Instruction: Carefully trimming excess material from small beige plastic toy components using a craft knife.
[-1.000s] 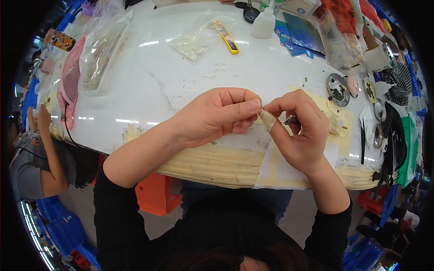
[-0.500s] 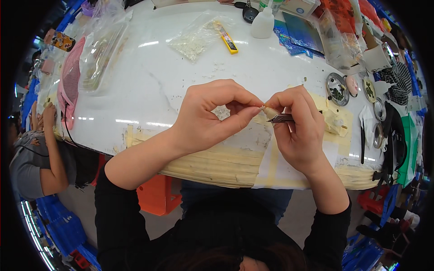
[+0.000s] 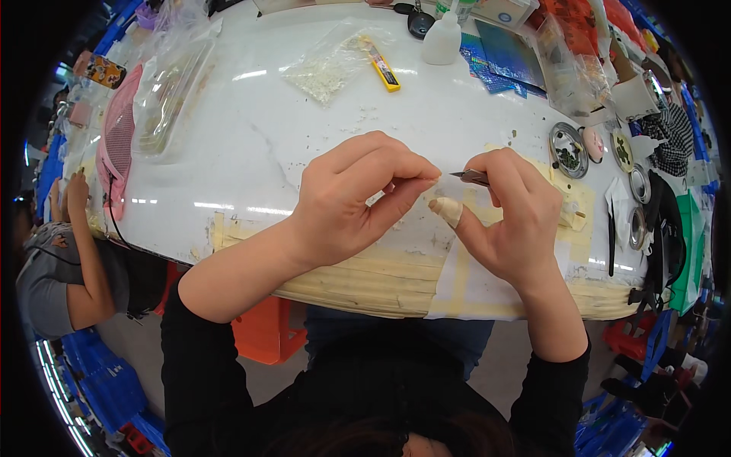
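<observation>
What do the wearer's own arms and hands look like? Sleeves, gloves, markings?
Black left sleeve and black right sleeve; forearms bare below them. No gloves on left hand or right hand. Pale yellowish wrap around the right thumb. No watch or bracelet visible.

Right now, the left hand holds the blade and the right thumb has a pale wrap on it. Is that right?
Not quite: the head view shows the blade in the right hand, not the left hand. The right thumb does have a pale wrap on it.
</observation>
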{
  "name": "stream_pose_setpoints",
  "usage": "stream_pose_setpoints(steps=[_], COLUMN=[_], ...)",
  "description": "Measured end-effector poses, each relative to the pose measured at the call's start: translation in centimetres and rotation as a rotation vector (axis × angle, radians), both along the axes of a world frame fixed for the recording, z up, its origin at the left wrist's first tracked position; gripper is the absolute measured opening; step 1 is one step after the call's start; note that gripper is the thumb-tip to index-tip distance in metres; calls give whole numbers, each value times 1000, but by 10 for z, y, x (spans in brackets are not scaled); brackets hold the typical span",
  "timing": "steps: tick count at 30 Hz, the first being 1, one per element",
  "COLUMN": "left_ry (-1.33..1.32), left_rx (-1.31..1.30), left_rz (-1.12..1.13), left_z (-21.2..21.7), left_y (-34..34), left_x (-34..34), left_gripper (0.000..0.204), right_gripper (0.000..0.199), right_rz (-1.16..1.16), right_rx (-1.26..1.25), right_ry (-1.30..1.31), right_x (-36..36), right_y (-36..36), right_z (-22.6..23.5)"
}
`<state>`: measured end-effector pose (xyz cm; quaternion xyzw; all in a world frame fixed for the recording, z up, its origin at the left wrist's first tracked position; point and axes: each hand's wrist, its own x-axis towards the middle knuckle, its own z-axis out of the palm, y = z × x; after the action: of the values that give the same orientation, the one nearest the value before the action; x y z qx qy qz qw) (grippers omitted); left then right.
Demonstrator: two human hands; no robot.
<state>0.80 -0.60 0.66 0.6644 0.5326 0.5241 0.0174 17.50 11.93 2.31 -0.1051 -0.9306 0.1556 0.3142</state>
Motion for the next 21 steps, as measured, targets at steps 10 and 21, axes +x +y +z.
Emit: stream_pose_setpoints(steps=[10,21], left_ry=[243,281], left_rx=[172,166], left_rz=[53,42], left_z=[-4,-2], left_y=[3,2], left_x=[-2,-3], left_gripper=[25,27], right_gripper=[39,28], right_rz=[-126,-114], right_rx=[132,83], right_ry=[-24,-66], right_x=[-1,1], right_y=[-3,-3], right_z=[-10,-8])
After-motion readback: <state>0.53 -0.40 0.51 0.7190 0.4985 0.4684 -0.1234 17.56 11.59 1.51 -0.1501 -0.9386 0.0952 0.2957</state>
